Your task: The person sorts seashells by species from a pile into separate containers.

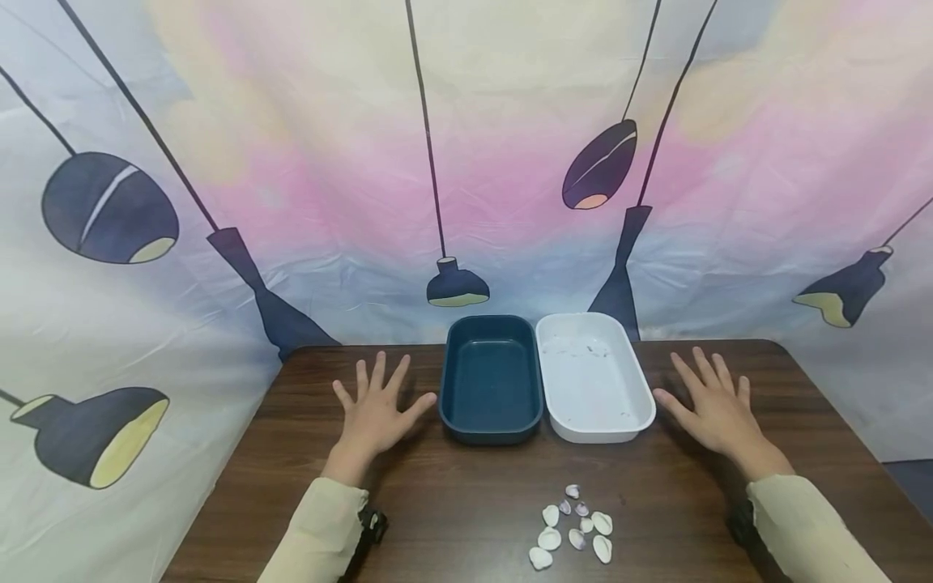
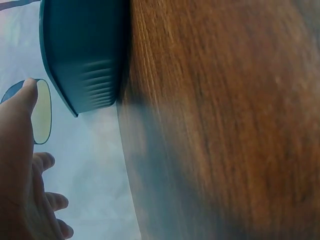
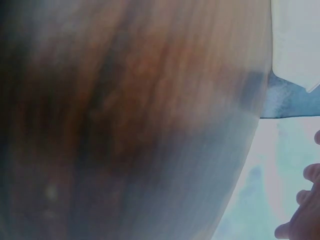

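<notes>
Teal tray (image 1: pixel 492 380), deep and round-cornered, set upright toward the 12 o'clock edge of the dark wood table (image 1: pixel 452 502), smooth floor in view. Close alongside at 3 o'clock, white tray (image 1: pixel 598 397) of similar shape, also upright, with small dark specks inside, mostly toward 12. At about 9 o'clock from the teal tray, left hand (image 1: pixel 373 417), fingers straight and fanned apart, nothing gripped, thumb aimed at 2 o'clock with tip just beside the tray wall. At about 3 o'clock from the white tray, right hand (image 1: pixel 717 414), likewise spread and holding nothing, thumb toward 10 o'clock, tip very near the rim; contact there impossible to tell. In the left wrist view, ribbed wall of the teal tray above the extended fingers; in the right, blurred wood, with only fingertips and a corner of the white tray at the 3 o'clock side. At 6 o'clock from the white tray, well apart, loose scatter of about ten shells (image 1: pixel 577 538), white, some tinged purple. Beyond the table at 12 o'clock, pastel cloth backdrop (image 1: pixel 328 194) with printed hanging lamps (image 1: pixel 457 283).
</notes>
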The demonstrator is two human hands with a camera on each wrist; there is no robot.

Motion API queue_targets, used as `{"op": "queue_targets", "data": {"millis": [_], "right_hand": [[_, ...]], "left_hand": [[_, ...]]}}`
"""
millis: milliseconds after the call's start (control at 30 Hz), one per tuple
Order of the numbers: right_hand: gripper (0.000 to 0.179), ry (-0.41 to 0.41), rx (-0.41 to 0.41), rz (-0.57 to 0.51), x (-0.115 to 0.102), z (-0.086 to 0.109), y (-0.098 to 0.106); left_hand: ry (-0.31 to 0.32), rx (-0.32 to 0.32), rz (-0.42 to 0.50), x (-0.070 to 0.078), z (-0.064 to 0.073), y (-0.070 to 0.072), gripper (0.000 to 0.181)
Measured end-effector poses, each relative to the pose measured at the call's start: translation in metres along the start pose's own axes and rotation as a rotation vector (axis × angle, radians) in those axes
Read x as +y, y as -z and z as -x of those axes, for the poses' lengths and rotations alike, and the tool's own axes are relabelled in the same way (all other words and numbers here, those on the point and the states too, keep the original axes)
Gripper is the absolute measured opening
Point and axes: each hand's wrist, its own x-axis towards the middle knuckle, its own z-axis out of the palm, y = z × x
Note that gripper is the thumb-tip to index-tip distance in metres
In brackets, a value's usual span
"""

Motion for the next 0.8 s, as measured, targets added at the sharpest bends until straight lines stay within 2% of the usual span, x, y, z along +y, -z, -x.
{"op": "queue_targets", "data": {"millis": [100,167,367,533,667,733,800], "right_hand": [[0.087,0.002,0.006,-0.010,-0.001,0.000,0.000],[0.087,0.004,0.014,-0.029,-0.002,0.001,0.001],[0.084,0.037,0.053,-0.097,-0.014,0.005,0.007],[0.080,0.055,0.090,-0.152,-0.024,0.008,0.010],[0.077,0.067,0.126,-0.223,-0.031,0.021,0.006],[0.077,0.076,0.152,-0.262,-0.034,0.028,0.004],[0.076,0.083,0.180,-0.304,-0.038,0.036,0.003]], "left_hand": [[0.000,0.015,0.037,0.001,-0.001,0.000,0.096],[0.013,0.042,0.119,0.001,0.000,0.000,0.091],[0.087,0.187,0.549,0.012,0.007,-0.007,0.070],[0.160,0.329,0.828,0.033,0.011,-0.028,0.065],[0.220,0.418,1.022,0.047,0.017,-0.050,0.060],[0.225,0.439,1.078,0.052,0.020,-0.057,0.058],[0.215,0.433,1.094,0.056,0.022,-0.061,0.057]]}}
